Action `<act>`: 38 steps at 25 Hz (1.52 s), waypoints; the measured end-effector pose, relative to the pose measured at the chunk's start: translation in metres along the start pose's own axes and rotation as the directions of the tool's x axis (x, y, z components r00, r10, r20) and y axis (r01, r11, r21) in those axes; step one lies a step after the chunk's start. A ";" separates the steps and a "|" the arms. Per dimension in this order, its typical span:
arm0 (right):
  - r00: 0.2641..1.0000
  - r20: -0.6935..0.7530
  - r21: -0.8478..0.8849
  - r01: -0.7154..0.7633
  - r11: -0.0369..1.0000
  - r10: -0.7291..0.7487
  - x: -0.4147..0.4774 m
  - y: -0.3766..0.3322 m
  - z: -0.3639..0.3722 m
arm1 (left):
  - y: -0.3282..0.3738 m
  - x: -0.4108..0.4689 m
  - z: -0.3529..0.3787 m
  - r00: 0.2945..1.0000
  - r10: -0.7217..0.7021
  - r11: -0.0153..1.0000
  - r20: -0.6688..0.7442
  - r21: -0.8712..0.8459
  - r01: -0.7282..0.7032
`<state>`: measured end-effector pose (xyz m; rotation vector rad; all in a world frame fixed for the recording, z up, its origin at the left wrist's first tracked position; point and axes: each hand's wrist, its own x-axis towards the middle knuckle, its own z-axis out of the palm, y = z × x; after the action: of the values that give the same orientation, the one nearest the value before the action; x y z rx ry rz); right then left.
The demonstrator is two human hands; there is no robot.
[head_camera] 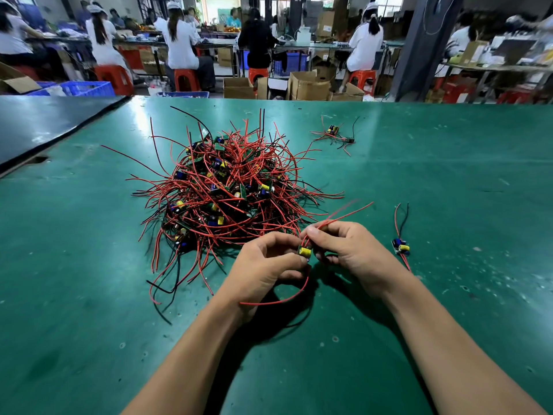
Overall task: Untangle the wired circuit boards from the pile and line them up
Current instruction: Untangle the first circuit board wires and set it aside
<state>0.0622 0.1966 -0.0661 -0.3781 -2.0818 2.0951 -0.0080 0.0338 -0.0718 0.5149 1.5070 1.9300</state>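
- the pile point(227, 190) of small boards with red and black wires sits on the green table point(449, 175), a bit left of centre, with loose wire ends sticking out on all sides.
- both hands are held just above the table, near the pile's front right edge, and one board point(305, 252) with a yellow capacitor sits between them.
- the left hand point(263, 265) has its fingers curled in and pinches this board between thumb and fingertips.
- the right hand point(350, 250) pinches the board's red wires point(344, 214) between thumb and forefinger, just above the board; its other fingers are curled under.
- those wires run up and to the right past the right hand, their ends in the air.
- a second red lead point(284, 299) drops from the board and loops under the left hand, close to the table.
- a lone board point(401, 246) lies flat on the table to the right of the right hand, apart from the pile, with a red and a black wire pointing away and a red one pointing toward the person.
- a small cluster point(333, 134) of wired boards lies farther back on the right, well apart from the pile.
- a dark tabletop point(45, 121) adjoins the green one at far left.
- beyond the table, people sit on red stools point(185, 79) at benches, with cardboard boxes point(308, 85) and blue crates point(86, 88) on the floor.
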 end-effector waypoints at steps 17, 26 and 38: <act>0.999 0.016 0.003 0.042 0.999 -0.042 -0.003 0.002 0.015 | 0.002 -0.004 0.014 0.998 0.012 0.997 -0.054 0.077 -0.008; 0.998 0.058 -0.087 0.036 0.996 -0.031 -0.004 -0.001 0.006 | -0.002 -0.004 0.016 0.981 0.157 0.954 -0.117 0.276 -0.120; 0.893 -0.353 -0.497 0.074 0.865 -0.279 0.005 0.004 -0.005 | 0.000 -0.002 0.019 0.990 0.113 0.928 -0.084 0.366 -0.075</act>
<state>0.0590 0.2026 -0.0701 -0.6019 -2.2249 1.2382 0.0060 0.0461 -0.0668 0.6651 1.9553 1.7761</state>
